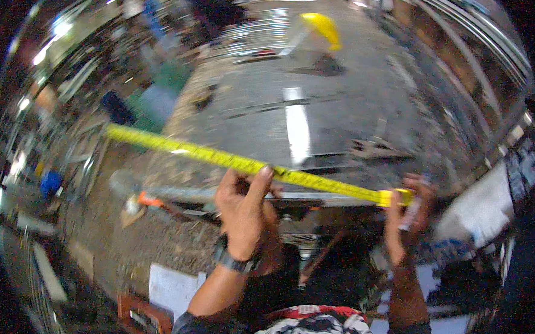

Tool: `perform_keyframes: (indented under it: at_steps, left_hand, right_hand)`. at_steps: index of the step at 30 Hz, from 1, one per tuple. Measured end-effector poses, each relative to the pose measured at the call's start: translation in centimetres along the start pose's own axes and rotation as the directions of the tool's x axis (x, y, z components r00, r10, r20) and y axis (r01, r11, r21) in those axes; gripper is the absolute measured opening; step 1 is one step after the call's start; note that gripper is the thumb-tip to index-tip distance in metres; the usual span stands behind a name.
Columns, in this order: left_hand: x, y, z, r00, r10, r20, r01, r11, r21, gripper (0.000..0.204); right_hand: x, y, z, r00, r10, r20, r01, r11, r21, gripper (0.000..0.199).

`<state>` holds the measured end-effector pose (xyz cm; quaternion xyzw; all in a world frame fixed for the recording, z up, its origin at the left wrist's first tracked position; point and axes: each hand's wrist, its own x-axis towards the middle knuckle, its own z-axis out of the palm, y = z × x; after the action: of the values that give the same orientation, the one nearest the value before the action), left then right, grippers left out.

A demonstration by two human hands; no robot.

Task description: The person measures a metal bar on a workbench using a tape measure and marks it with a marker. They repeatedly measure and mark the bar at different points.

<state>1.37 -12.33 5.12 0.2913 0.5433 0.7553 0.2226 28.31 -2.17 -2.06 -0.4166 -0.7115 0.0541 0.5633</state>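
Note:
A yellow tape measure [188, 152] is drawn out in a slanting line across the view, its free end reaching past the bench to the far left. My left hand [243, 213], with a dark watch on the wrist, grips the blade partway along, thumb on top. Around the yellow case end my right hand [398, 230] is closed. A thin whitish stick-like thing [410, 213] also shows among the right fingers; its kind is blurred. Both hands are above the near edge of a dark, worn workbench [247, 129].
A yellow curved shield [322, 28] with a clear part stands far back on the bench. A bright metal strip [297, 129] lies mid-bench. Long metal bars [466, 23] run along the right. An orange-handled tool [151, 201] is left of the bench, above a reddish-brown frame [144, 321].

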Motion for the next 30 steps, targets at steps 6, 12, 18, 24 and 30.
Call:
perform_keyframes:
  at_steps: [6, 12, 18, 24, 30]
  left_hand:
    - [7.2, 0.2, -12.2, 0.935, -0.043, -0.352, -0.017, 0.986, -0.164, 0.015]
    - [11.2, -6.1, -26.1, 0.796, -0.013, -0.605, 0.035, 0.999, 0.025, 0.022]
    - [12.3, -12.2, -29.5, 0.678, 0.021, -0.735, 0.048, 0.996, 0.072, 0.022]
    - [13.0, -11.9, -31.0, 0.638, 0.038, -0.769, 0.035, 0.996, 0.079, 0.021]
    - [13.3, -11.7, -31.8, 0.628, 0.054, -0.776, -0.005, 0.998, 0.066, 0.017]
  right_hand:
    - [2.4, 12.3, -4.5, 0.998, 0.034, 0.049, -0.026, 0.988, -0.15, 0.034]
    - [3.5, 23.2, -7.3, 0.975, 0.086, 0.203, -0.029, 0.962, -0.271, 0.043]
    - [3.3, 23.8, -5.6, 0.957, 0.051, 0.285, 0.025, 0.967, -0.255, 0.045]
    - [3.0, 16.7, -4.0, 0.959, -0.227, 0.168, 0.277, 0.876, -0.396, 0.052]
    - [3.9, 9.4, -2.6, 0.912, -0.322, 0.253, 0.406, 0.796, -0.449, 0.046]
